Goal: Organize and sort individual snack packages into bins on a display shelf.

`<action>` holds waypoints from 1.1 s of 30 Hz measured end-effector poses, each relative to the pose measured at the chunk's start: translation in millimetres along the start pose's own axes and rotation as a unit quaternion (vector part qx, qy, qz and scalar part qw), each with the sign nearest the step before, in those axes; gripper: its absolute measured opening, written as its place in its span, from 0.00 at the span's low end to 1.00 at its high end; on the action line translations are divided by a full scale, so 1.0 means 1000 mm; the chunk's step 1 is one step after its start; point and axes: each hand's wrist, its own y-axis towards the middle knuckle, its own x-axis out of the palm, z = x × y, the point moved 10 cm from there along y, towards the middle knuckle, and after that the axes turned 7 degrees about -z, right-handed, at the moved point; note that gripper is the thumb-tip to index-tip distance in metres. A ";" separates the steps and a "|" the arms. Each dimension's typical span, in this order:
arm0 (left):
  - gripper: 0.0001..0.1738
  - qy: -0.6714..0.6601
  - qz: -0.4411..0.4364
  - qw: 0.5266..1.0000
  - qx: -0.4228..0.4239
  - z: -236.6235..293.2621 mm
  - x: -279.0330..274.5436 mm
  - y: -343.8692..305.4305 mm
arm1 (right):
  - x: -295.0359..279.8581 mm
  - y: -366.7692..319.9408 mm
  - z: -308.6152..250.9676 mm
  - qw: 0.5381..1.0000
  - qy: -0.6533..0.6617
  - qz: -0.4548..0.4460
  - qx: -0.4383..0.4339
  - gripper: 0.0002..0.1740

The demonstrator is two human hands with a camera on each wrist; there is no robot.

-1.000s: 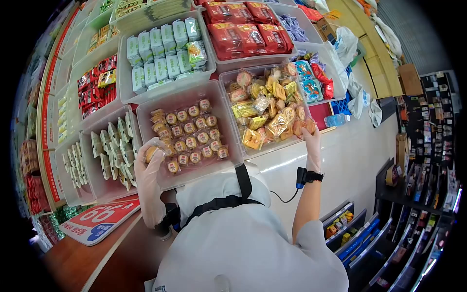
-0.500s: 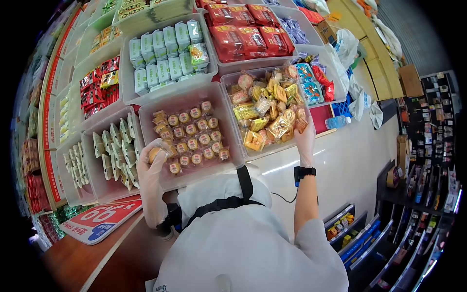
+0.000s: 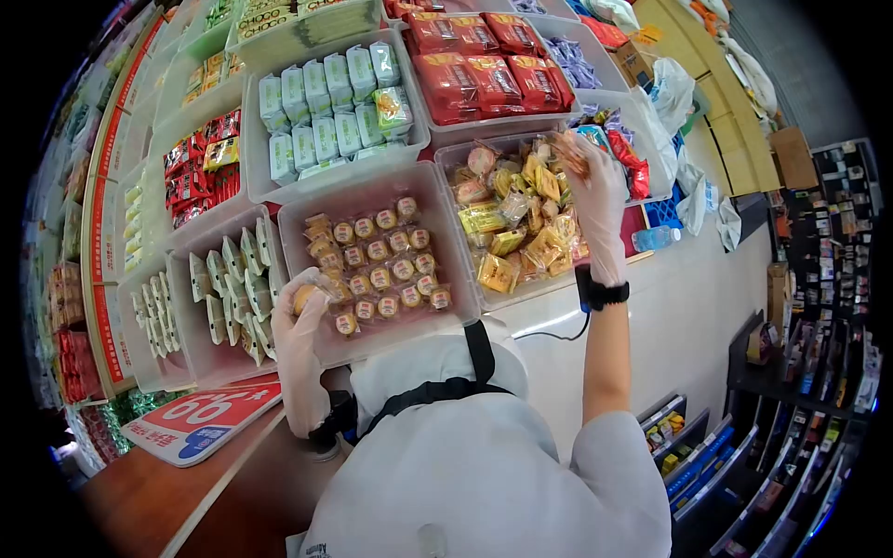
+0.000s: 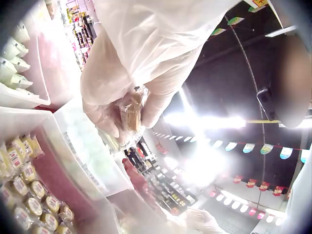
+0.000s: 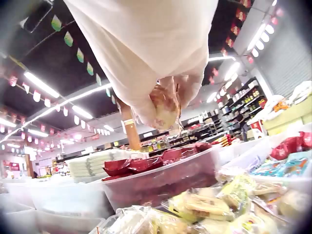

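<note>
My gloved left hand (image 3: 299, 321) pinches a wrapped round snack (image 3: 307, 296) over the left edge of the bin of small round cakes (image 3: 379, 249). The left wrist view shows that clear-wrapped snack (image 4: 131, 114) between thumb and fingers. Above the far right corner of the bin of mixed yellow packets (image 3: 516, 219), my gloved right hand (image 3: 600, 205) holds a wrapped reddish-brown snack (image 3: 571, 156). In the right wrist view this packet (image 5: 165, 106) hangs from the fingertips above the mixed packets (image 5: 204, 204).
Beyond are bins of pale green packs (image 3: 316, 107) and red packs (image 3: 479, 79). White packets (image 3: 228, 288) fill a bin on the left. A water bottle (image 3: 656, 238) lies at the right, and a red-and-white price sign (image 3: 205, 418) is at the lower left.
My right hand has lifted its snack from the near right part of the mixed bin toward its far right corner. The left hand keeps its hold; the head view has shifted slightly.
</note>
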 end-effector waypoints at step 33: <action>0.19 0.020 0.008 1.000 -0.015 -0.003 0.002 -0.002 | 0.064 -0.124 -0.008 0.975 0.088 -0.200 0.042 0.21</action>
